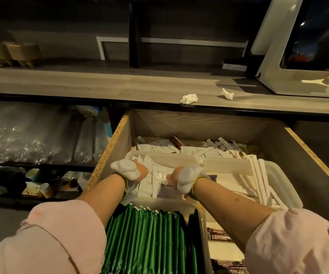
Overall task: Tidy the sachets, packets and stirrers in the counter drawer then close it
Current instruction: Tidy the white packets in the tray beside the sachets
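White sachets point(159, 179) under both curled hands point(133, 171).

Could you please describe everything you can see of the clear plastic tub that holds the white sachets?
The clear rectangular plastic tub sits upright in the open wooden drawer, behind the tub of green packets and left of the tub of white stirrers. White sachets stand inside it. The left hand and right hand both reach in among them.

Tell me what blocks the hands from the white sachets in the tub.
Nothing visible does. The left hand and right hand are already in the clear tub, both on the white sachets.
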{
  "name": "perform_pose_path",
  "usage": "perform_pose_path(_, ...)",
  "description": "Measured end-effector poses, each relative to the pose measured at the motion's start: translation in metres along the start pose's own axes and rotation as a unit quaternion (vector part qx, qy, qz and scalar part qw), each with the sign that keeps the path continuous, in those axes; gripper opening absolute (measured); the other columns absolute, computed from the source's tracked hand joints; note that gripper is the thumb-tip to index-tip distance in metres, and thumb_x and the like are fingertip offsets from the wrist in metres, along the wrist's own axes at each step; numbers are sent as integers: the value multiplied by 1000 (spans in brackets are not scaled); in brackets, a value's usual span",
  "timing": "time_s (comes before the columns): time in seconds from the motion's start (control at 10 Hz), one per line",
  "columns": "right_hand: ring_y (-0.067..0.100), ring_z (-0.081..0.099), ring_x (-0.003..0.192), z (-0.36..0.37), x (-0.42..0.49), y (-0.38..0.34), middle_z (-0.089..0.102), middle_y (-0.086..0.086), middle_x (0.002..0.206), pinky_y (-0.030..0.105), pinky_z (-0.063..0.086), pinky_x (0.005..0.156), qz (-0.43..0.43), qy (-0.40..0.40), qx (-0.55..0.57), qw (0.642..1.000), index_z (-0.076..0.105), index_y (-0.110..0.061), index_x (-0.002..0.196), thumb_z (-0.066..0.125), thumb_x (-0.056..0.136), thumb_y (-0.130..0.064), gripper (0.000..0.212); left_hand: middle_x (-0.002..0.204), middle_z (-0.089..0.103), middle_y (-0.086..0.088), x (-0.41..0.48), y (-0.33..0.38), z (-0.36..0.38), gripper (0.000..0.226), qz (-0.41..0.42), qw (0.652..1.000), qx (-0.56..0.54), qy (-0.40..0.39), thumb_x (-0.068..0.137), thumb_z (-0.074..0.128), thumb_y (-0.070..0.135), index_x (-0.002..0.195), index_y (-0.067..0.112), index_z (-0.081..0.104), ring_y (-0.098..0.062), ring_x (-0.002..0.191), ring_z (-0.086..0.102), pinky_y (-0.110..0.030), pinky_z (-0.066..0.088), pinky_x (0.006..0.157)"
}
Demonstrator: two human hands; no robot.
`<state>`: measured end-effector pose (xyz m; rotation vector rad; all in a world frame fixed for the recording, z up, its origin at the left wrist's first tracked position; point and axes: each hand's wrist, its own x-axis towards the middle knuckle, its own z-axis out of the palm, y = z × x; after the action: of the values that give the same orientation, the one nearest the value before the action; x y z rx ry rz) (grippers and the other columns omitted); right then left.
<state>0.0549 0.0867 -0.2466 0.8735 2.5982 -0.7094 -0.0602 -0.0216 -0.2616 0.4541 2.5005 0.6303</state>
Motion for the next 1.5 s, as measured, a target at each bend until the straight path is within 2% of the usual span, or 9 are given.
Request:
perform_pose_path(0.1, 7, 31, 56, 7, 2, -2, 41, 3, 71, 24, 31, 68, -1, -4, -18, 1000, 41, -20, 62, 52, 95, -21, 35, 141, 46, -24, 0, 2, -3, 47, 4, 996, -84, 3, 92, 47, 3, 138, -2, 41, -38, 131, 44, -41, 37, 109)
perform_pose_path(0.2, 12, 37, 67, 21, 10, -4, 56, 14, 107, 26, 29, 76, -3, -9, 13, 1000, 62, -4, 114, 63, 88, -28, 36, 144, 43, -22, 2, 2, -3, 53, 28, 991, -127, 14, 92, 44, -6, 143, 4, 34, -36, 132, 43, -36, 37, 106)
perform_pose_path(0.3, 12, 35, 62, 20, 16, -3, 57, 12, 112, 24, 32, 69, -14, -10, 15, 1000, 55, 0, 127, 60, 91, -25, 45, 144, 43, -21, -2, 2, -3, 54, 40, 988, -141, 38, 90, 44, -7, 142, 4, 35, -36, 132, 43, -38, 37, 109)
perform_pose_path(0.5, 7, 27, 55, 6, 4, 1, 56, 20, 132, 24, 31, 59, -18, -48, -58, 997, 43, -22, 70, 54, 94, -19, 26, 108, 58, -7, -9, 6, -15, 19, 77, 994, -46, 66, 87, 52, 5, 90, 16, 67, -27, 102, 58, -32, 45, 98)
perform_pose_path(0.6, 12, 46, 55, -4, 0, 1, 66, 16, 89, 26, 52, 70, -2, -83, 2, 997, 44, -17, 63, 55, 94, -16, 33, 84, 63, -6, -20, 10, -6, 19, 106, 987, 124, -10, 89, 48, 19, 74, 17, 60, -22, 88, 65, -28, 47, 73)
perform_pose_path(0.8, 26, 60, 74, -48, 26, 20, 73, 16, 101, 39, 56, 76, -25, 127, 111, 985, 70, -5, 104, 49, 93, -15, 26, 106, 72, -5, -27, 22, -11, 24, 134, 990, 52, 4, 92, 50, 23, 101, 17, 71, -21, 96, 66, -27, 53, 83)
perform_pose_path(0.9, 29, 64, 96, -73, 38, 43, 69, 8, 113, 31, 50, 80, 1, 143, 49, 989, 69, -20, 110, 49, 89, -9, 32, 97, 64, -1, -36, 42, -16, 24, 155, 986, -56, -32, 92, 52, 20, 110, 20, 68, -11, 72, 58, -17, 48, 56)
perform_pose_path(1.3, 32, 54, 120, -77, 106, 57, 55, 10, 134, 38, 44, 101, 21, 8, -133, 991, 53, -15, 130, 53, 89, -23, 42, 81, 55, -5, -23, 49, 2, 30, 53, 969, -229, -79, 95, 43, 6, 114, 19, 61, -11, 64, 51, -19, 39, 45)
perform_pose_path(1.5, 28, 62, 89, -94, 92, 44, 69, 11, 102, 29, 47, 75, -34, 94, -59, 993, 70, -15, 98, 55, 86, -19, 19, 92, 61, -11, -15, 42, -5, 29, 78, 960, -267, -19, 93, 47, 5, 115, 14, 62, -17, 72, 56, -23, 43, 50)
